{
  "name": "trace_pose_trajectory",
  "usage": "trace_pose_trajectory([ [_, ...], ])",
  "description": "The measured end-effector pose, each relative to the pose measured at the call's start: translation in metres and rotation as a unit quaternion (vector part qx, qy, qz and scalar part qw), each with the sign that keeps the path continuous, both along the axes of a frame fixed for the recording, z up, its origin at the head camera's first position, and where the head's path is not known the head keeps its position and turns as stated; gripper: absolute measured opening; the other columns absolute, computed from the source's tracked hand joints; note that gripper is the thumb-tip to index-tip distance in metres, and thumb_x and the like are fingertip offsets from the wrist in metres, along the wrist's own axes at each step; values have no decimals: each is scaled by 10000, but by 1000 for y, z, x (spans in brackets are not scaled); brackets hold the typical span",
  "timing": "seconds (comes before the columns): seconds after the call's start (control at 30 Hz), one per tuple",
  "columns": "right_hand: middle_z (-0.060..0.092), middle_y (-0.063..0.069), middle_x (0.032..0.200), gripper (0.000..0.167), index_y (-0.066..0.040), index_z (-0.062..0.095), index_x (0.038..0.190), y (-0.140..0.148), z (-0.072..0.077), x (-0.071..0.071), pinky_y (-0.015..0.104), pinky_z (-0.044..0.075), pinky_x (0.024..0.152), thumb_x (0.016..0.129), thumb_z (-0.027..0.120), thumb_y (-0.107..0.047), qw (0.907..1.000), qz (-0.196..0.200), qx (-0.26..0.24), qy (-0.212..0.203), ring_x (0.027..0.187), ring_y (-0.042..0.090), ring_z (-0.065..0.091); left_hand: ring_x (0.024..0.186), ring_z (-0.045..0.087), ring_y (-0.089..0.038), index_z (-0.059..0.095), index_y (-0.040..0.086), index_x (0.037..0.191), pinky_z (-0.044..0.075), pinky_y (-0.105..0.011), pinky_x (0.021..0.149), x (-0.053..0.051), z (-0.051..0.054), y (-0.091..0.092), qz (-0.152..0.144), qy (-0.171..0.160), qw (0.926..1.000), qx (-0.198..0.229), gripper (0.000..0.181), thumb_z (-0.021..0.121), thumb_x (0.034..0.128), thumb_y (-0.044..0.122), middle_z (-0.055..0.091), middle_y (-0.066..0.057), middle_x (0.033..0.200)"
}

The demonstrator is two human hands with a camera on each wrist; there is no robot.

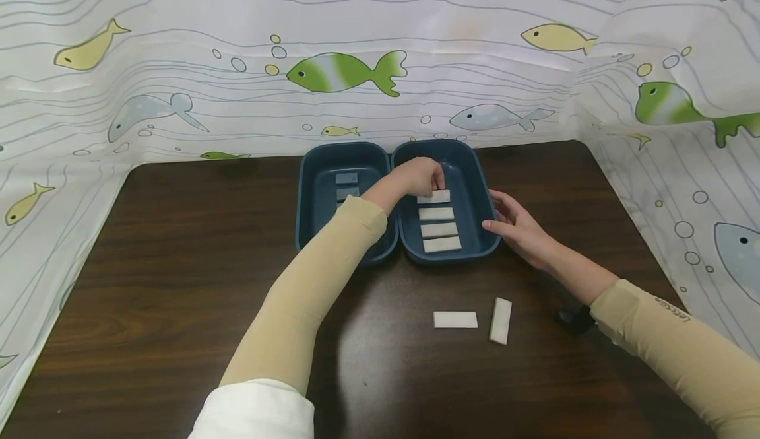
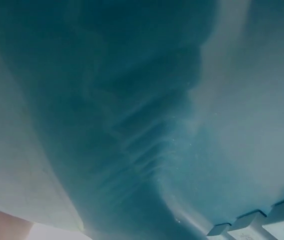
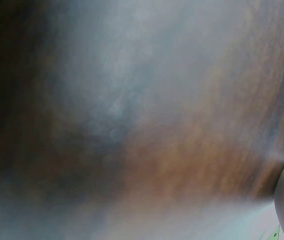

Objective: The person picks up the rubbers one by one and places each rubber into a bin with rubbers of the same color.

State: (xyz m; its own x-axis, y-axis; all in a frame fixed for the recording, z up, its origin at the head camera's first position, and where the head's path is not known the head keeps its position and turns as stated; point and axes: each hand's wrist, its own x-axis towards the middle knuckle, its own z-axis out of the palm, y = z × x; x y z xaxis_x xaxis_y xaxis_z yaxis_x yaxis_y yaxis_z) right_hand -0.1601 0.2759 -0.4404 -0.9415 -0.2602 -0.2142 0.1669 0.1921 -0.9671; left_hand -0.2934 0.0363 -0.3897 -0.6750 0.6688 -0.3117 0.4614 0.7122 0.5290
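Note:
Two dark blue bins stand side by side. My left hand (image 1: 418,176) reaches into the right bin (image 1: 488,252), its bent fingers pinching the farthest white rectangular block (image 1: 438,197) of a column lying there. Several more white blocks (image 1: 439,230) lie nearer in that column; block ends (image 2: 247,227) show at the lower right of the left wrist view. My right hand (image 1: 522,231) holds the right bin's right wall, thumb at the rim and fingers outside. The right wrist view is mostly blurred brown tabletop, with a bit of skin at its edge.
The left bin (image 1: 299,218) contains bluish-grey blocks (image 1: 347,178), partly hidden by my left forearm. Two loose white blocks, one sideways (image 1: 455,320) and one nearly lengthwise (image 1: 501,321), lie on the brown table (image 1: 178,280). A fish-patterned sheet (image 1: 237,102) hangs behind.

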Motion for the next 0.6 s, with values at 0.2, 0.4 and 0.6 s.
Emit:
trace_pose_trajectory([
  [0.2, 306, 224, 1621, 708, -30, 193, 1662, 1, -1, 0, 128, 532, 976, 1079, 587, -108, 10000, 23, -93, 16, 1254, 63, 528, 990, 598, -209, 751, 49, 1199, 518, -310, 878, 2, -1, 2, 107, 149, 9998, -85, 300, 618, 966, -86, 723, -122, 1211],
  [0.4, 284, 238, 1642, 717, -32, 184, 1666, 0, 0, 0, 124, 527, 980, 1080, 589, -115, 10000, 20, -79, -13, 1263, 60, 524, 977, 585, -205, 745, 57, 1193, 490, -291, 831, 4, 0, 1, 126, 110, 9998, -84, 296, 641, 952, -80, 713, -116, 1195],
  [0.6, 290, 237, 1632, 711, -23, 187, 1662, 1, 0, 0, 125, 528, 979, 1080, 586, -113, 10000, 24, -92, -6, 1259, 63, 524, 1006, 588, -206, 746, 75, 1213, 483, -288, 831, 3, -2, 1, 70, 109, 9999, -43, 325, 644, 947, -82, 708, -108, 1202],
])
